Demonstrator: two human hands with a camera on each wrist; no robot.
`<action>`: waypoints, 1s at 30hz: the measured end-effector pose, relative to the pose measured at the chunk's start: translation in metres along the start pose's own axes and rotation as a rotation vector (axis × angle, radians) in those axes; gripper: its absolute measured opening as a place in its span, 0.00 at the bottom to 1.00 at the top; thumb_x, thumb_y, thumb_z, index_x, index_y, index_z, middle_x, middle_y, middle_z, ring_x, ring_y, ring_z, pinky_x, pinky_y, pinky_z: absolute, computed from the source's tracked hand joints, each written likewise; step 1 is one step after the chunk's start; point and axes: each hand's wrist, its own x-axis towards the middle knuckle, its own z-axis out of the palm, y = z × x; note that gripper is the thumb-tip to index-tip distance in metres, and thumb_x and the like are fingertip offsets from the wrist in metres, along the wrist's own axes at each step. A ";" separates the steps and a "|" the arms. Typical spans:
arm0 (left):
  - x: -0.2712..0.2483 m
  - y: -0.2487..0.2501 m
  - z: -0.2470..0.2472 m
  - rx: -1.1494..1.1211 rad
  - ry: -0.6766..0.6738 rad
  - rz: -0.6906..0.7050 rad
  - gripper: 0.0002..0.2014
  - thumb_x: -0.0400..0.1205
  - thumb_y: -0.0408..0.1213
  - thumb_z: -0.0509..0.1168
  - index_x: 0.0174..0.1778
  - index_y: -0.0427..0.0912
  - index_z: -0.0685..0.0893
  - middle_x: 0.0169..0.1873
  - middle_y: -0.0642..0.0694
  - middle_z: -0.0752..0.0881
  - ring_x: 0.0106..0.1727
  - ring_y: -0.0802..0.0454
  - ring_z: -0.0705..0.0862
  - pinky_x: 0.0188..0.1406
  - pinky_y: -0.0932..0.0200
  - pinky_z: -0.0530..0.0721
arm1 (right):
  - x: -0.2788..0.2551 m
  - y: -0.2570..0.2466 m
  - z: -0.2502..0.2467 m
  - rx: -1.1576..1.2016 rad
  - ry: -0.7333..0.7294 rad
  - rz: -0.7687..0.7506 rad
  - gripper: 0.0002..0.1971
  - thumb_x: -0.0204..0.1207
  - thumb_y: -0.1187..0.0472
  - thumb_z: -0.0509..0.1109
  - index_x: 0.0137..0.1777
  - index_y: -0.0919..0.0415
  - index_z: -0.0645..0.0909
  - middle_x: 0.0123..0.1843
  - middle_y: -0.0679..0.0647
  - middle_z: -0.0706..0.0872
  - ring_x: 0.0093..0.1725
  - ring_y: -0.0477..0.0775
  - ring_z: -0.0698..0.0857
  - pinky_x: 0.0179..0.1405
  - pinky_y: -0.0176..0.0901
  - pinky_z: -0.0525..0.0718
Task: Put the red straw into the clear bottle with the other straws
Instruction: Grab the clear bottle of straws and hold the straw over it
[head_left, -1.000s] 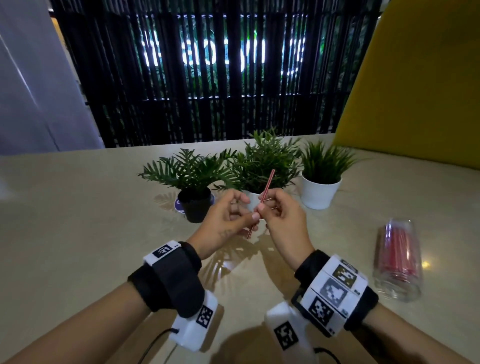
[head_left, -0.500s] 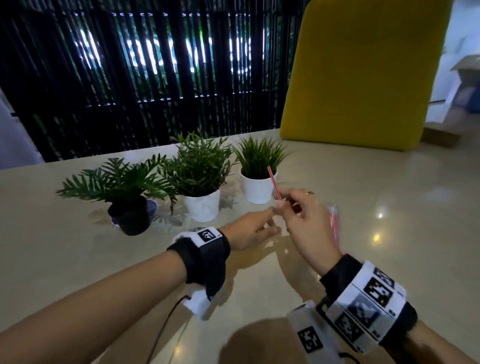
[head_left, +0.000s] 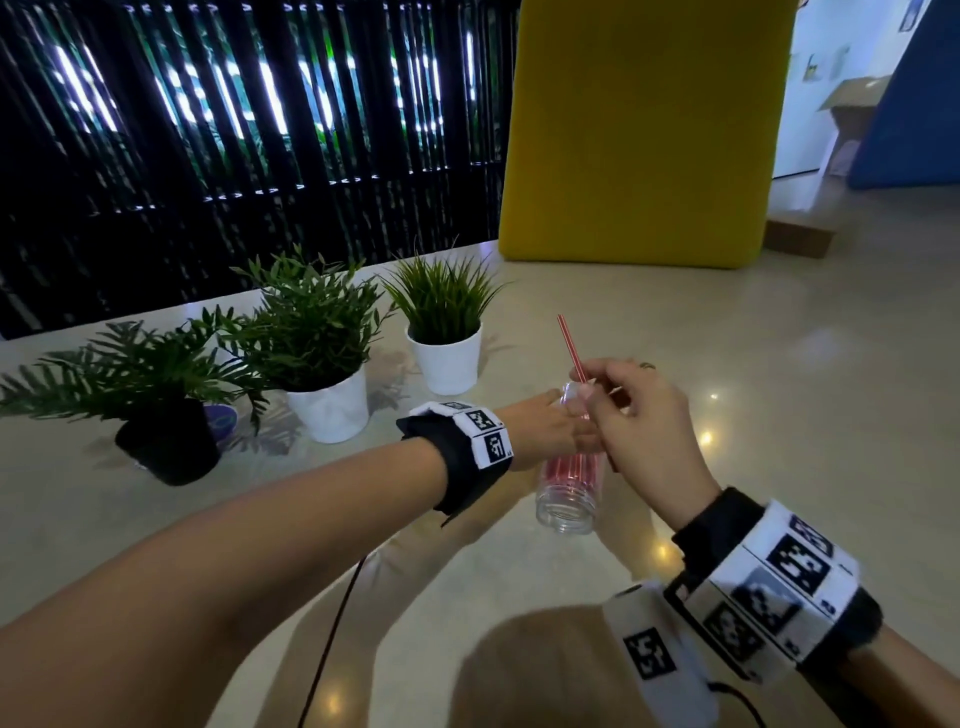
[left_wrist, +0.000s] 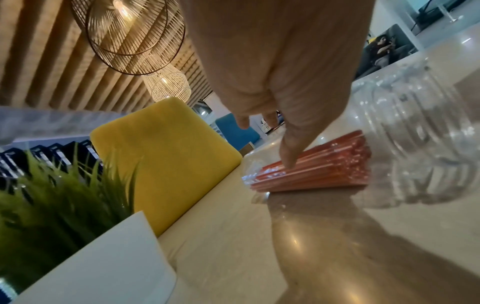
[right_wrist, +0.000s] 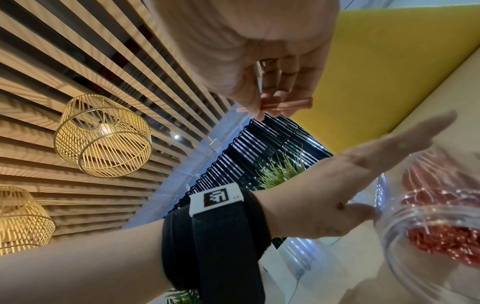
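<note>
From the left edge of the desk (head_left: 779, 415) inward I pass three potted plants (head_left: 311, 332) that sit well away from my work. Then comes my left hand (head_left: 545, 431), fingers straight and relaxed, resting on top of the clear bottle (head_left: 569, 499), which lies on its side near the middle of the desk with its open mouth turned toward me. The bundle of other straws (left_wrist: 311, 166) is packed inside it, and in the left wrist view one fingertip rests on the plastic just over them.

Just to the right, my right hand (head_left: 644, 421) pinches the red straw (head_left: 571, 345) between thumb and fingers, holding it above the bottle, its free end tilted up and away from me. It is not in the mouth yet.

My worries, as I judge them: the left hand only presses on the bottle rather than wrapping it, so a round, ribbed wall (light plastic, by the look) could roll or skid on the glossy desk when the straw pushes in. The straw points away from the mouth, so it needs turning first; a thin pinch could let it slip during that. The packed straw ends at the opening could block the tip and buckle it.
</note>
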 end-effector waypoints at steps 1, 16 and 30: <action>0.000 0.000 0.000 -0.030 0.026 0.009 0.18 0.71 0.18 0.61 0.57 0.30 0.81 0.60 0.25 0.82 0.64 0.28 0.79 0.59 0.32 0.78 | 0.000 0.001 -0.001 -0.001 0.000 0.003 0.11 0.74 0.68 0.64 0.52 0.60 0.85 0.47 0.56 0.84 0.51 0.56 0.82 0.55 0.58 0.83; -0.063 -0.017 0.013 -0.296 0.144 -0.562 0.33 0.54 0.60 0.74 0.43 0.49 0.64 0.36 0.50 0.80 0.37 0.43 0.81 0.39 0.52 0.76 | 0.001 0.011 0.022 0.020 -0.057 -0.015 0.10 0.74 0.68 0.65 0.52 0.60 0.85 0.44 0.60 0.83 0.44 0.55 0.79 0.48 0.45 0.75; -0.160 -0.002 0.011 -1.060 0.540 -0.870 0.39 0.58 0.61 0.74 0.63 0.50 0.70 0.58 0.50 0.86 0.58 0.50 0.85 0.64 0.43 0.81 | 0.001 -0.030 0.045 0.271 -0.107 -0.104 0.07 0.76 0.65 0.62 0.49 0.55 0.80 0.37 0.49 0.77 0.39 0.55 0.79 0.40 0.59 0.86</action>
